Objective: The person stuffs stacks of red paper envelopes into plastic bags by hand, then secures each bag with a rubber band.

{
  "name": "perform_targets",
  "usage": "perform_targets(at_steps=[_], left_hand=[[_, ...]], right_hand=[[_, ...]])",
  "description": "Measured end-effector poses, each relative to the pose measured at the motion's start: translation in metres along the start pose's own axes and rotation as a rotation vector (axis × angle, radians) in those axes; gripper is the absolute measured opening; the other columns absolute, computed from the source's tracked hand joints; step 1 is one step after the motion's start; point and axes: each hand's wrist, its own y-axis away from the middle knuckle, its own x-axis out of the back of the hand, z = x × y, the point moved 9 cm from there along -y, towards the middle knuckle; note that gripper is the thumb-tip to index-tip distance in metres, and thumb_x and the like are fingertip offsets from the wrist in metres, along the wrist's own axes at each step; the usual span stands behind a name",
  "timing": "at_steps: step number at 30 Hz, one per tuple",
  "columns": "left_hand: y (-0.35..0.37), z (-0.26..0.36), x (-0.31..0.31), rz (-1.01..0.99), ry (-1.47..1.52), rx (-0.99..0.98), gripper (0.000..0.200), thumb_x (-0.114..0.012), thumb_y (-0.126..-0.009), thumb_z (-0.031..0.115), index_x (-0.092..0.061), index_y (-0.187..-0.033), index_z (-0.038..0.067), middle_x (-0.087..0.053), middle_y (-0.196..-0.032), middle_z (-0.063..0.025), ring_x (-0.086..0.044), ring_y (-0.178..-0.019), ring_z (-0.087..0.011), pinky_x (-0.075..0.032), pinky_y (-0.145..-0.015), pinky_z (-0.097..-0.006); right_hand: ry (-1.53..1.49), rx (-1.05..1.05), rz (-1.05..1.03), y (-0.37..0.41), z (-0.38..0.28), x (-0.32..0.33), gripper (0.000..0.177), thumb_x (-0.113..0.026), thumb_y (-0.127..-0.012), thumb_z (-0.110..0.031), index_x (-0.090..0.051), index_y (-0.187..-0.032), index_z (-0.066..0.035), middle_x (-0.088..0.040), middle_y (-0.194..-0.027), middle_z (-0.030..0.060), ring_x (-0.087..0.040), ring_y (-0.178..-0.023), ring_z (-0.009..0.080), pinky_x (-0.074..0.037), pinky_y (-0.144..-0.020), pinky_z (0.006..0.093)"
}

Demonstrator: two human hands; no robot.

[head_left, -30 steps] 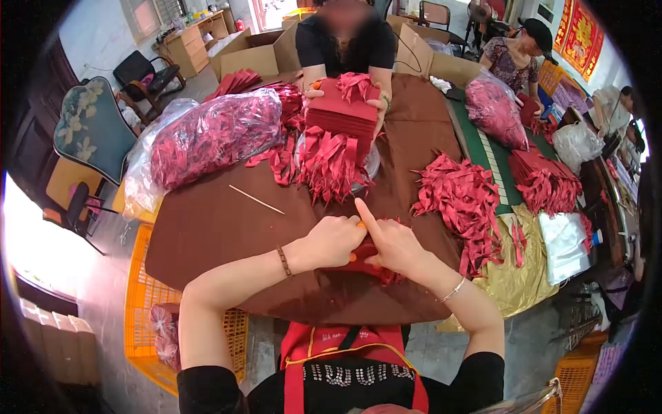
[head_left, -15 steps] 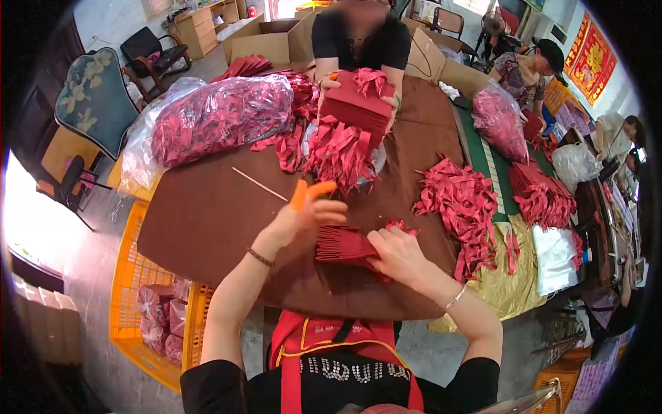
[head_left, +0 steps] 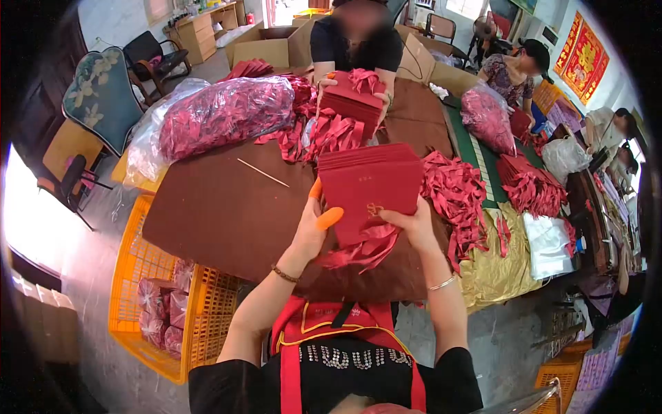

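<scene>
Over brown table [head_left: 207,200] | red stack [head_left: 365,183], earlier lower, now raised | left grip [head_left: 309,232], right grip [head_left: 416,226] clasp its sides

I have both arms [head_left: 447,303] reaching forward, the forearms raised. My left hand [head_left: 312,224] and my right hand [head_left: 416,226] are facing each other, gripping, and both thumbs [head_left: 329,219] point inward.
</scene>
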Motion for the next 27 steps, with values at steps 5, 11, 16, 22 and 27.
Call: perform_targets(at_steps=[5,11,16,22,27], left_hand=[[0.037,0.029,-0.016,-0.087,-0.345,-0.022,0.072,-0.072,-0.068,0.007,-0.029,-0.126,0.004,-0.046,-0.120,-0.0086,-0.047,-0.108,-0.0176,-0.041,-0.088,-0.0301],[0.066,0.066,-0.027,-0.043,-0.592,-0.288,0.041,-0.067,-0.070,0.000,-0.048,-0.107,0.001,-0.058,-0.102,-0.0077,-0.057,-0.091,-0.0156,-0.047,-0.080,-0.0293],[0.062,0.054,-0.020,-0.005,-0.334,-0.211,0.048,-0.067,-0.071,-0.001,-0.043,-0.112,0.001,-0.057,-0.102,-0.0095,-0.056,-0.094,-0.0172,-0.050,-0.076,-0.0302],[0.012,0.039,-0.001,0.143,-0.283,-0.082,0.020,-0.064,-0.069,-0.007,-0.058,-0.088,-0.003,-0.062,-0.083,-0.0095,-0.060,-0.073,-0.0174,-0.052,-0.064,-0.0292],[-0.032,0.063,-0.013,0.019,-0.388,-0.182,0.030,-0.068,-0.065,-0.005,-0.058,-0.093,-0.002,-0.060,-0.092,-0.0083,-0.058,-0.082,-0.0177,-0.049,-0.073,-0.0308]], right_hand=[[-0.096,0.164,0.013,0.037,-0.010,-0.023,0.040,-0.073,-0.060,0.004,-0.057,-0.096,0.001,-0.062,-0.090,0.0050,-0.057,-0.083,0.0122,-0.047,-0.075,0.0271],[0.028,0.235,0.018,0.053,0.001,-0.032,0.029,-0.074,-0.062,-0.006,-0.061,-0.087,-0.001,-0.063,-0.085,0.0059,-0.059,-0.078,0.0132,-0.050,-0.069,0.0304],[-0.092,0.196,-0.021,0.050,0.002,-0.034,0.027,-0.074,-0.063,-0.007,-0.061,-0.086,-0.001,-0.063,-0.084,0.0048,-0.058,-0.077,0.0111,-0.050,-0.069,0.0290],[0.031,0.159,0.037,0.011,0.003,-0.030,0.046,-0.076,-0.063,-0.009,-0.053,-0.101,0.000,-0.062,-0.093,0.0070,-0.058,-0.081,0.0113,-0.048,-0.074,0.0270],[0.112,0.138,-0.011,-0.038,0.010,-0.031,0.047,-0.075,-0.064,-0.007,-0.051,-0.104,0.001,-0.062,-0.095,0.0078,-0.057,-0.085,0.0117,-0.047,-0.077,0.0280]])
